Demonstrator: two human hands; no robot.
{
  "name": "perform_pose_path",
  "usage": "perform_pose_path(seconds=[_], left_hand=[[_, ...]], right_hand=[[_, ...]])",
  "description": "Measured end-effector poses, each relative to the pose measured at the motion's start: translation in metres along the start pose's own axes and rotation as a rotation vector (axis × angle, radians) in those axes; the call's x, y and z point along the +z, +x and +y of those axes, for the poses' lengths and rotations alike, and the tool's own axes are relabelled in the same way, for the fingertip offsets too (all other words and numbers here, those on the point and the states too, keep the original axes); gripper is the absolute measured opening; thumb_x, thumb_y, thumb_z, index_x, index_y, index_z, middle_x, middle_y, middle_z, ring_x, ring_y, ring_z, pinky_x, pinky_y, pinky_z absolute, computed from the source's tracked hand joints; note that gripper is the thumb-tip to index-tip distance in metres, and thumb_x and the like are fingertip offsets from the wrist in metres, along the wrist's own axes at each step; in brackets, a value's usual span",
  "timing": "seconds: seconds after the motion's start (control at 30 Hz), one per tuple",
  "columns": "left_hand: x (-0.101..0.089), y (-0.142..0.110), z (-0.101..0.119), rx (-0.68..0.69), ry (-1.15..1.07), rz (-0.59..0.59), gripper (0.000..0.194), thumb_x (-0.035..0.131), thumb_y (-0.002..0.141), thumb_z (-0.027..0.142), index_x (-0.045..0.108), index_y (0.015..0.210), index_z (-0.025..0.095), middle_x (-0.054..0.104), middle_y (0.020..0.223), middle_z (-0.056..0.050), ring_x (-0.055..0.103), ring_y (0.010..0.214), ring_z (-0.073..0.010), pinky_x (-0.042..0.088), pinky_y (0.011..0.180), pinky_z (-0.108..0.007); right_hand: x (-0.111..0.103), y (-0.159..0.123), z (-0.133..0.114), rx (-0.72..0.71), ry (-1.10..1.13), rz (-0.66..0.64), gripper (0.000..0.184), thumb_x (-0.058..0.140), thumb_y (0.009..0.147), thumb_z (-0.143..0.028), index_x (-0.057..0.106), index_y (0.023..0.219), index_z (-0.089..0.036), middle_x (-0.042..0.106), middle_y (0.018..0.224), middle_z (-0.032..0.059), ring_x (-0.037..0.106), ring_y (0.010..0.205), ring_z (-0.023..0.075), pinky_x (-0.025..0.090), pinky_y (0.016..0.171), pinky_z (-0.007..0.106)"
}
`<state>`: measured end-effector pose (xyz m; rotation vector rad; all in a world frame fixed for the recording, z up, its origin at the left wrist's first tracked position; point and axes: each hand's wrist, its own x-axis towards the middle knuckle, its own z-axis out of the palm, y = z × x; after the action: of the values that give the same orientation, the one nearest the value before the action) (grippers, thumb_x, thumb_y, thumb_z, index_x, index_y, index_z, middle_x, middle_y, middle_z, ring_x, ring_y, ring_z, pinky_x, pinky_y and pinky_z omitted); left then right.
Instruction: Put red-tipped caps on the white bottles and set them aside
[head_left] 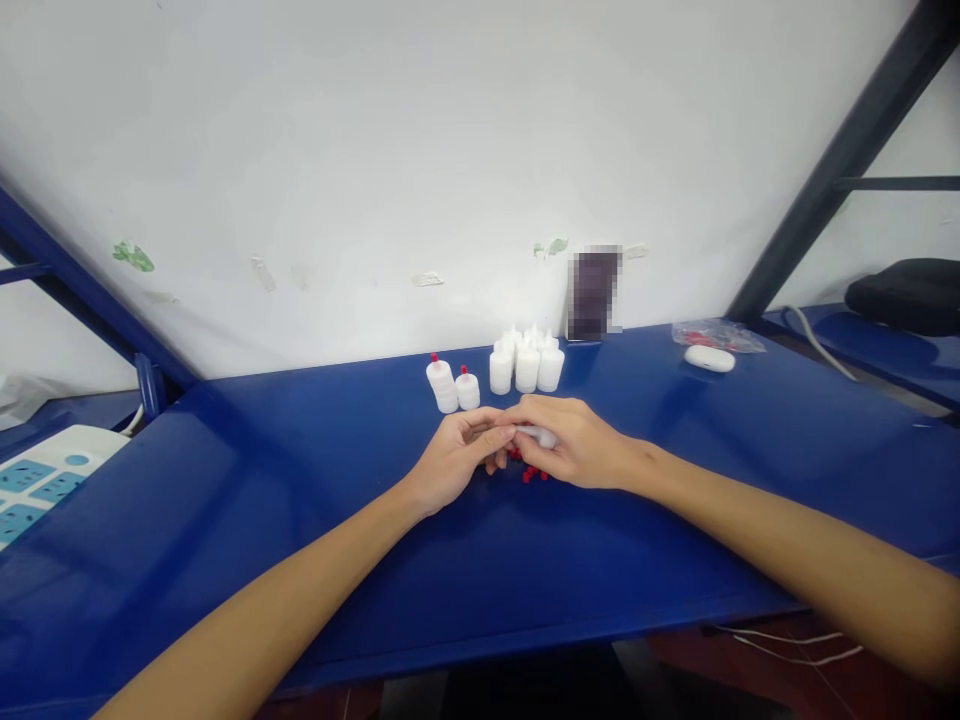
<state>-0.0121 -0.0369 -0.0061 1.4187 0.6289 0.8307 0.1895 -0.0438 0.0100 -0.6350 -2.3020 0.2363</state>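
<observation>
The two hands are meeting over the middle of the bench [300,500]. The right hand [576,440] is closing round a small white bottle [545,438], which is lying on its side in the grip with its nozzle [527,430] pointing toward the left hand [457,460]. The left hand's thumb and fingers are gathering at the nozzle's end; whether they are gripping a cap, the tip itself or nothing, one cannot tell, because the fingers are hiding it.

That hidden contact is looking like the weakest point. If the fingertips are pressing off the nozzle's line, a small part there could be sitting crooked or slipping free, and the nozzle could be bending. The right hand is covering most of the bottle, so too hard a squeeze could be denting its wall or, if there is liquid inside, pushing some out.

Red caps [529,474] are lying loose just below the hands. Being tiny, they could easily be scattering or rolling if a finger or wrist is brushing them.

Farther back, white bottles [527,370] with bare nozzles are standing close together, so one knock could be toppling several. To their left, red-tipped bottles [444,384] are standing just beyond the left hand; a careless outward sweep of the knuckles could be tipping them. The white case [709,359] is resting well off to the right, so it is hardly adding any risk.
</observation>
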Motion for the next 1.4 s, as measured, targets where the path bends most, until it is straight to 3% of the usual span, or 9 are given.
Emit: perform_pose_path(seconds=[0.23,0.33,0.43,0.57,0.73,1.0,1.1,1.27,1.4], left_hand=[[0.004,0.003,-0.001,0.002,0.003,0.141,0.034,0.071,0.085,0.042,0.070,0.100,0.012,0.065,0.083,-0.004,0.061,0.068,-0.0108,0.045,0.057,-0.022],[0.004,0.005,-0.002,0.022,0.027,0.271,0.029,0.069,0.084,0.035,0.066,0.100,0.011,0.069,0.089,-0.008,0.066,0.071,-0.0134,0.046,0.055,-0.021],[0.004,0.004,-0.001,0.082,0.127,0.352,0.018,0.062,0.085,0.027,0.061,0.095,0.012,0.068,0.084,-0.006,0.067,0.067,-0.0136,0.045,0.052,-0.021],[0.007,-0.004,0.000,0.179,0.269,0.312,0.006,0.047,0.088,0.018,0.053,0.090,0.017,0.060,0.076,0.001,0.058,0.057,-0.0092,0.043,0.050,-0.021],[0.011,-0.011,0.003,0.315,0.518,0.234,0.014,0.038,0.089,0.014,0.044,0.077,0.018,0.044,0.062,0.006,0.035,0.051,-0.0071,0.030,0.051,-0.023],[0.011,-0.013,0.005,0.544,0.734,0.239,0.024,0.036,0.081,0.011,0.044,0.060,0.016,0.045,0.059,0.002,0.040,0.056,-0.0093,0.031,0.057,-0.026],[0.012,-0.011,0.005,0.631,0.824,0.294,0.023,0.042,0.085,0.012,0.056,0.066,0.015,0.048,0.063,0.002,0.045,0.059,-0.0096,0.036,0.059,-0.025],[0.010,-0.004,0.000,0.852,1.140,0.381,0.022,0.053,0.090,0.014,0.068,0.106,0.016,0.054,0.075,0.000,0.051,0.066,-0.0111,0.044,0.062,-0.024],[0.005,-0.002,-0.001,0.949,1.318,0.370,0.016,0.056,0.093,0.018,0.068,0.104,0.015,0.053,0.071,0.000,0.049,0.064,-0.0118,0.043,0.061,-0.025]], right_hand=[[0.000,0.002,0.006,0.019,-0.049,0.053,0.023,0.046,0.097,-0.017,0.065,0.109,-0.018,0.071,0.088,0.0049,0.063,0.073,0.0138,0.049,0.067,0.026],[0.001,0.002,0.008,0.148,-0.044,0.074,0.025,0.049,0.093,-0.016,0.064,0.113,-0.019,0.072,0.093,0.0046,0.064,0.074,0.0140,0.048,0.068,0.026],[0.003,0.004,0.005,0.308,0.017,0.094,0.032,0.053,0.087,-0.014,0.063,0.117,-0.020,0.068,0.079,-0.0004,0.057,0.062,0.0122,0.045,0.062,0.025],[0.003,0.009,-0.001,0.491,0.365,0.114,0.033,0.051,0.089,-0.018,0.061,0.121,-0.018,0.067,0.076,-0.0012,0.061,0.063,0.0129,0.049,0.066,0.027],[0.003,0.014,0.001,0.611,0.773,0.140,0.032,0.055,0.089,-0.022,0.063,0.119,-0.015,0.073,0.079,0.0026,0.071,0.071,0.0165,0.055,0.076,0.033],[0.007,0.018,-0.008,0.782,1.114,0.199,0.035,0.055,0.085,-0.017,0.063,0.119,-0.013,0.075,0.076,0.0067,0.074,0.067,0.0175,0.060,0.075,0.033],[0.006,0.021,-0.015,0.826,1.159,0.212,0.032,0.052,0.087,-0.015,0.064,0.117,-0.013,0.076,0.079,0.0076,0.073,0.069,0.0161,0.062,0.073,0.031],[0.008,0.021,-0.018,0.835,1.170,0.244,0.035,0.052,0.087,-0.013,0.066,0.119,-0.013,0.074,0.079,0.0056,0.071,0.069,0.0132,0.062,0.071,0.027],[0.013,0.016,-0.016,0.818,1.144,0.214,0.036,0.055,0.090,-0.019,0.067,0.123,-0.016,0.072,0.081,0.0042,0.069,0.072,0.0116,0.059,0.069,0.023]])
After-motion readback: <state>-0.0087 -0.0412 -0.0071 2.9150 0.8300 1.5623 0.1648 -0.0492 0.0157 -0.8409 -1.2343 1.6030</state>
